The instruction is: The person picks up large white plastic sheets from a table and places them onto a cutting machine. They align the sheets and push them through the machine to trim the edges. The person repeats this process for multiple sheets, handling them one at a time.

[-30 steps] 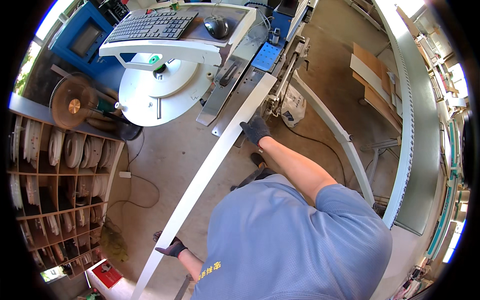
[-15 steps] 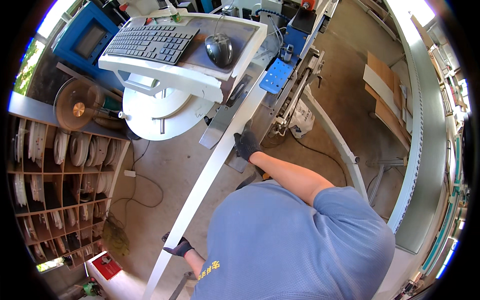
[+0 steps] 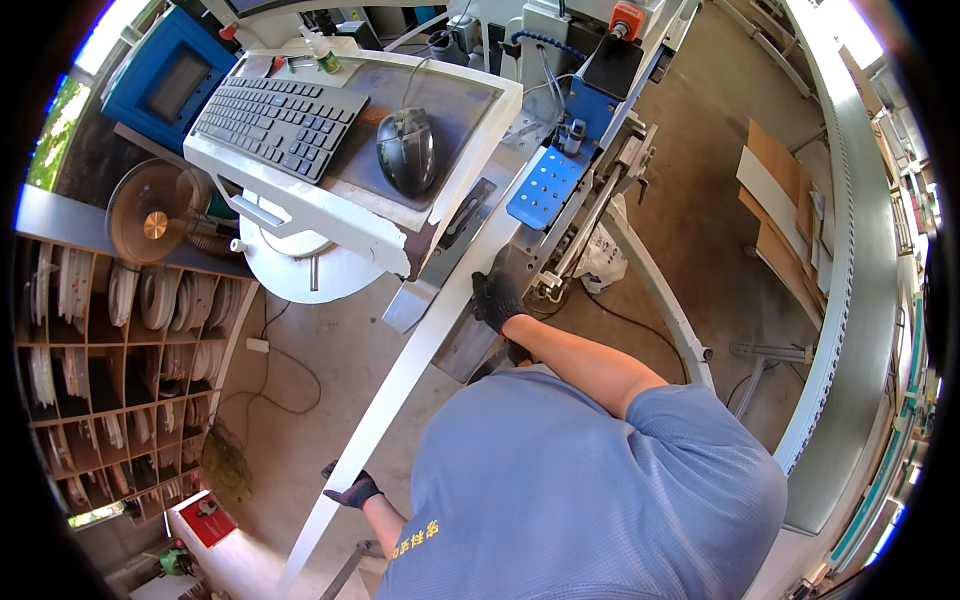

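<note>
A long, flat white strip (image 3: 392, 395) slants from the lower left up into the machine bed. Low on it, my gloved left hand (image 3: 354, 488) is closed around the strip, thumb and fingers on opposite sides. Farther up, my gloved right hand (image 3: 498, 300) grips the strip's right edge with bent fingers, partly hidden by the glove. Just beyond that hand lies the blue perforated plate (image 3: 546, 187) of the machine. Along the strip's left side runs a metal guide (image 3: 440, 262).
A white shelf (image 3: 300, 215) carries a keyboard (image 3: 278, 122) and a mouse (image 3: 406, 152). A fan (image 3: 156, 222) and a compartment rack of coiled strips (image 3: 125, 335) stand left. A curved metal rail (image 3: 650, 275), a floor cable (image 3: 637, 333) and cardboard sheets (image 3: 778, 215) are right.
The view has shifted, so the shelf and machine appear lower and larger. My right hand now sits closer to the blue plate. My left hand keeps its hold on the strip.
</note>
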Tool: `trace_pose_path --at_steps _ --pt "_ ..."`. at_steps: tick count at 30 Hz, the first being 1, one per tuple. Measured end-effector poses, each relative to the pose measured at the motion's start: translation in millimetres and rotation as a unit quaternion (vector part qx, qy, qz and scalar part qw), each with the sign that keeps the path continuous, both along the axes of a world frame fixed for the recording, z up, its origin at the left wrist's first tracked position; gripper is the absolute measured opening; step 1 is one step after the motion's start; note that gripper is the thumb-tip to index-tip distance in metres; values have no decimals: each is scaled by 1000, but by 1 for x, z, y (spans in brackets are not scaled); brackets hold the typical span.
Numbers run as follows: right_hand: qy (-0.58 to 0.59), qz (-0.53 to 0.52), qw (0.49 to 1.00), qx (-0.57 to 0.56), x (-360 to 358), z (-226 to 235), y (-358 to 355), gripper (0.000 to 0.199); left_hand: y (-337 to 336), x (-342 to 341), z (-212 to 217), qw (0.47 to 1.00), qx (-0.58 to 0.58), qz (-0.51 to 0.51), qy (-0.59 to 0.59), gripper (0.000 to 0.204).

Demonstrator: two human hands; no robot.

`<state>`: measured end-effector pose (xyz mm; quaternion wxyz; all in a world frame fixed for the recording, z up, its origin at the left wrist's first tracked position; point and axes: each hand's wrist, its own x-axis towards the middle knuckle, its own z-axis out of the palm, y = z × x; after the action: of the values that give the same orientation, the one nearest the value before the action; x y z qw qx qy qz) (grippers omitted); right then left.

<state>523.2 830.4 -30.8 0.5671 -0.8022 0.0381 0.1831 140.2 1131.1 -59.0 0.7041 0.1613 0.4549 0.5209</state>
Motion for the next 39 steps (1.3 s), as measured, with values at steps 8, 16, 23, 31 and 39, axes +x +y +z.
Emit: trace_pose_path --at_steps 8,16,23,31,39 --pt "-5 -26 1000 -12 24 13 -15 74 4 -5 -38 998 21 -52 -33 43" --pt "-318 -63 936 -140 92 -51 -53 23 -52 44 -31 992 -18 -121 -27 58" --pt "-201 -16 969 -143 92 -67 -57 39 -76 68 -23 879 -185 -423 117 58" --pt "-240 -72 958 -138 -42 -69 41 46 -52 54 -56 791 -194 -570 -113 43" --pt "71 4 994 82 -114 11 70 90 -27 -5 -35 844 -114 -514 101 42"
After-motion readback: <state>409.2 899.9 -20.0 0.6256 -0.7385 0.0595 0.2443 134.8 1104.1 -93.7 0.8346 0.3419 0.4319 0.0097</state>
